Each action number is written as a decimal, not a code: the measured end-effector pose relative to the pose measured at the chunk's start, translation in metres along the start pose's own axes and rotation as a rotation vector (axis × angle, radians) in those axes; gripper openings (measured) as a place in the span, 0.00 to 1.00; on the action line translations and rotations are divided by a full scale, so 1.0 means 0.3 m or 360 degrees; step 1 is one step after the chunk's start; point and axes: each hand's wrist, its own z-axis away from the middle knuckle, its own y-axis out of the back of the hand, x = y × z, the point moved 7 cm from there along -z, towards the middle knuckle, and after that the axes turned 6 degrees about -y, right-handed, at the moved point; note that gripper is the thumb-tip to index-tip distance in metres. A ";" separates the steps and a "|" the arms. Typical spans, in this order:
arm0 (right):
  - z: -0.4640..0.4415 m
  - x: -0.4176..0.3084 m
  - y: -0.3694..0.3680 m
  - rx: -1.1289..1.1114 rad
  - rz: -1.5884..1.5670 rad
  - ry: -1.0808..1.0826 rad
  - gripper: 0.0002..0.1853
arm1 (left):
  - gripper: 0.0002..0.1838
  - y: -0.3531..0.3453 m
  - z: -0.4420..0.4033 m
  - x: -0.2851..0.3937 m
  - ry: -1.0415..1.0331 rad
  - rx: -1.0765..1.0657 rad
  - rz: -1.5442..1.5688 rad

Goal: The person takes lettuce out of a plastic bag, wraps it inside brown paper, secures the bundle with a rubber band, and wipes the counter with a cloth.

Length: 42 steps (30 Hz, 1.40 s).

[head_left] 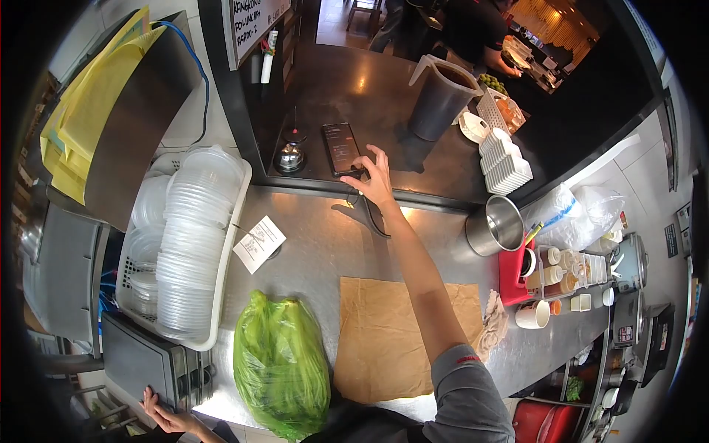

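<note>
My right hand (pixel 373 176) reaches forward, thumb and index finger closed around the lower corner of a dark phone (pixel 341 148) on the raised black counter; the other fingers are spread. A thin black cord (pixel 375 220) hangs below this hand. At the bottom left, my left hand (pixel 168 415) has its fingers apart, beside a black drawer unit (pixel 140 358), holding nothing visible. Between my arms, a tied green plastic bag (pixel 281 362) sits on the steel table (pixel 303 258). A flat brown paper sheet (pixel 384 336) lies partly under my right forearm.
A white basket (pixel 238 199) of clear lids and a receipt (pixel 259 244) are left. A bell (pixel 290 157), pitcher (pixel 443 100) and foam containers (pixel 506 162) stand on the counter. Right are a steel pot (pixel 495 225), cloth (pixel 493 325) and cups (pixel 532 314). A person (pixel 473 33) stands beyond.
</note>
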 end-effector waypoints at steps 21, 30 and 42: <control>-0.001 -0.005 0.003 0.0017 -0.0005 0.0015 0.23 | 0.15 -0.001 0.003 -0.014 -0.0010 -0.0056 0.0014; -0.001 -0.009 0.006 0.0026 -0.0006 0.0017 0.23 | 0.13 -0.005 -0.007 0.012 0.0017 0.0012 -0.0005; 0.004 0.025 -0.017 -0.0010 0.0022 -0.0021 0.31 | 0.14 -0.002 -0.005 0.006 -0.0017 0.0004 0.0004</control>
